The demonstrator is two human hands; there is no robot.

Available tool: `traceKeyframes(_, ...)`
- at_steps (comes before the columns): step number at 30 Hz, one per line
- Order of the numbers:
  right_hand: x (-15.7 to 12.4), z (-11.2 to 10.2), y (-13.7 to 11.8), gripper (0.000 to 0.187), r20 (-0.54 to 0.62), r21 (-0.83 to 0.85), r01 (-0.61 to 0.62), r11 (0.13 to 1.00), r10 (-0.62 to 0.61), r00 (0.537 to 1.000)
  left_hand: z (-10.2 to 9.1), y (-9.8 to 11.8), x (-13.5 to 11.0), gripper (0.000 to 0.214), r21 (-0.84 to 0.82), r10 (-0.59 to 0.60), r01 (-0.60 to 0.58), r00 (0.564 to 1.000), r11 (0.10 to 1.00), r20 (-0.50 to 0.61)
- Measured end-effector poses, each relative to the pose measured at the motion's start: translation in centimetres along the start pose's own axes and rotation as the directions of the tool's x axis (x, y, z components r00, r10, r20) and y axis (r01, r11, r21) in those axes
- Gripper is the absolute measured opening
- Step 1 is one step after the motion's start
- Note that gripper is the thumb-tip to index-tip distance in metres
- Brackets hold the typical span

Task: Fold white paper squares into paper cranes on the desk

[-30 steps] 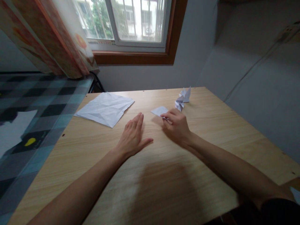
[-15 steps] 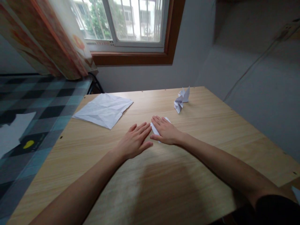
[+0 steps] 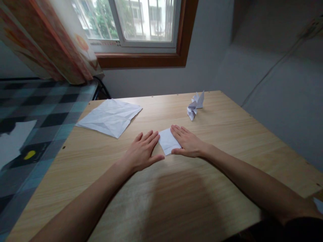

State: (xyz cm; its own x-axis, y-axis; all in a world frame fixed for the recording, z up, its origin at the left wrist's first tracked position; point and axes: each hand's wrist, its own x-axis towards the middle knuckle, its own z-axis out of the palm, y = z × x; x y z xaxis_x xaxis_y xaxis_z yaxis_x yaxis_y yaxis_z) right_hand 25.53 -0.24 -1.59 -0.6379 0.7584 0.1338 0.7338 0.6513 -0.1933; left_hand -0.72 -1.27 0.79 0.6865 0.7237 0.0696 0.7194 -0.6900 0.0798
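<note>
Resting a flattened right hand (image 3: 188, 143) over one folded paper (image 3: 166, 140) on the bench (image 3: 227, 132), hiding its right edge, with an outstretched left hand (image 3: 143, 151) beside it. Beyond, one creased sheet (image 3: 111, 117) and seemingly two overlapping folded figures (image 3: 192, 110).

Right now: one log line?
left hand: flat, beside small paper | right hand: flat, over small paper's right side | table: creased sheet, paper figures

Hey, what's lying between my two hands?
In the head view, a small white paper lies on the table between your left hand and right hand, the right partly covering it.
</note>
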Motion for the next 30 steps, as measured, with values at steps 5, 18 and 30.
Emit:
traceKeyframes(5,-1.8,-0.7,0.8,0.093,-0.092,0.01,0.047,0.999,-0.046,0.995,0.0,-0.1,-0.1,0.088,-0.008,-0.015,0.015,0.999,1.0,-0.04)
traceKeyframes(18,-1.5,-0.8,-1.9,0.026,-0.291,-0.093,0.315,0.945,-0.328,0.899,-0.8,0.0,-0.3,0.052,0.027,0.288,-0.287,0.948,0.958,-0.134)
traceKeyframes(30,-1.0,0.0,-3.1,0.013,-0.43,0.082,0.205,0.975,-0.151,0.89,-0.2,-0.2,0.1,0.027,-0.054,0.061,-0.081,0.953,0.995,-0.297)
